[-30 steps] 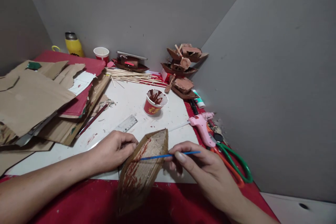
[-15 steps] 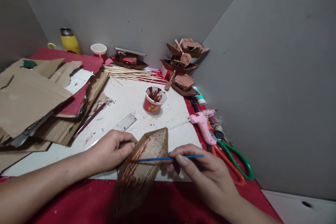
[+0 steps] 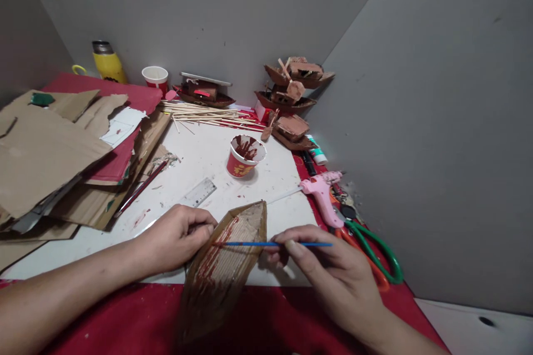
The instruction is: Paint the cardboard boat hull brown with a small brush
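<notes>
A cardboard model boat (image 3: 239, 258) lies tilted at the front of the table, its pointed end away from me. Streaks of red-brown paint run along the left of its ribbed inside. My left hand (image 3: 179, 236) is closed on the boat's left edge, the fingertips partly hidden behind it. Between thumb and fingers, my right hand (image 3: 328, 274) pinches a thin blue paintbrush (image 3: 258, 244). The brush lies level across the boat, its tip at the painted strip. Beyond the boat stands a paper cup (image 3: 242, 165) smeared inside with brown paint.
Cardboard sheets (image 3: 45, 150) are piled at left. Thin wooden sticks (image 3: 212, 115) and several brown model boats (image 3: 291, 126) sit at the back. At right are a pink glue gun (image 3: 322, 194) and green-handled scissors (image 3: 383, 255). A ruler (image 3: 200, 193) lies left of the cup.
My right hand and the paintbrush have shifted slightly right and up, bringing the tip a little farther along the strip. My left hand and the boat have hardly moved.
</notes>
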The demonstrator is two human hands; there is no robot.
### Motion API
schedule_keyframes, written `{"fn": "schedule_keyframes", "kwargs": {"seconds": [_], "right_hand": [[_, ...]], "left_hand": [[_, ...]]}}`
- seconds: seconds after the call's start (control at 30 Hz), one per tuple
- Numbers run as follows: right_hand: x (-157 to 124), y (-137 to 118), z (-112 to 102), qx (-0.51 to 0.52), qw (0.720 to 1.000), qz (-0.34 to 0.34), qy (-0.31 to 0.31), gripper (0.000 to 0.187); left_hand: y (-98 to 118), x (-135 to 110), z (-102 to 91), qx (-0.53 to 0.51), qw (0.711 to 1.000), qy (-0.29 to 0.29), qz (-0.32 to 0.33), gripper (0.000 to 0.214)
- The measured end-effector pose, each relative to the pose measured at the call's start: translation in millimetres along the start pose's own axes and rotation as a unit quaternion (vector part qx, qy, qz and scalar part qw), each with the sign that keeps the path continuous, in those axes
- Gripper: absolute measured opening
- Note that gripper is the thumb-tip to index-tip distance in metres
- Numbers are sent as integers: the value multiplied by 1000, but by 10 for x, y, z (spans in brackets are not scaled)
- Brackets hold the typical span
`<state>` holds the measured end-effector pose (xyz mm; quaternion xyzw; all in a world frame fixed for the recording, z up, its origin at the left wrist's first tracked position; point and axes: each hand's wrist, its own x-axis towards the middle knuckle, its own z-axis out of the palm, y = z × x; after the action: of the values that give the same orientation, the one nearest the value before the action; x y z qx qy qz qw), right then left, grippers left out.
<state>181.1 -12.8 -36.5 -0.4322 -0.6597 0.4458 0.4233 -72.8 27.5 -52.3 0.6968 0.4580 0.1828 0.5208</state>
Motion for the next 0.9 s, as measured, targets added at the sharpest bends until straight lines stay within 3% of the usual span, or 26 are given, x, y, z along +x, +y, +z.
{"fn": "schedule_keyframes", "kwargs": {"seconds": [0.1, 0.3, 0.5, 0.7, 0.9], "right_hand": [[-7, 22, 8, 5, 1000, -13, -16, 14], [68, 28, -25, -34, 995, -47, 77, 10], [-21, 60, -20, -50, 997, -65, -8, 18], [19, 107, -90, -101, 989, -85, 71, 20], [-43, 98, -62, -71, 991, -112, -20, 24]], "left_hand": [[2, 1, 2, 1, 1000, -2, 0, 33], [-7, 6, 8, 4, 1000, -2, -4, 35], [-11, 3, -3, 7, 1000, -3, -1, 34], [2, 13, -5, 8, 1000, 1, 1, 32], [-4, 4, 0, 0, 1000, -8, -8, 33]]}}
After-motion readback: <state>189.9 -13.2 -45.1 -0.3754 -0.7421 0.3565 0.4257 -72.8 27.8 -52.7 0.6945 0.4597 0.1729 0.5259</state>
